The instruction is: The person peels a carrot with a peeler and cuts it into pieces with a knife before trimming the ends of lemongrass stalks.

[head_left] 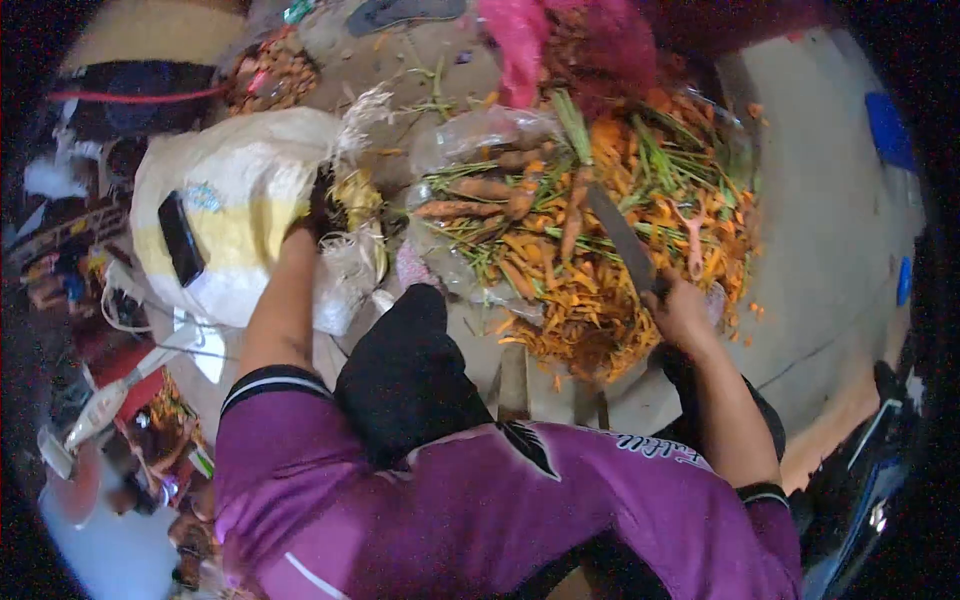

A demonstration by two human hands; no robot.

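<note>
My right hand (683,312) grips a knife (622,236), its broad blade pointing up and to the left over the pile. Beneath it lie orange carrot peelings (600,340) mixed with green stalks. Close to that hand, a pink peeler (693,236) rests on the scraps. A carrot (575,212) with its green top lies by the blade tip, and unpeeled carrots (478,188) are to its left. My left hand (319,205) reaches to the mouth of a white and yellow woven sack (240,155); its fingers are in shadow and hidden.
A dark phone (181,238) lies on the sack. Beyond the pile stands a pink plastic bag (600,50). Clear plastic (480,138) lies partly under the carrots. Small brown pieces fill a heap (270,75) at upper left. A standing fan (105,410) is at left.
</note>
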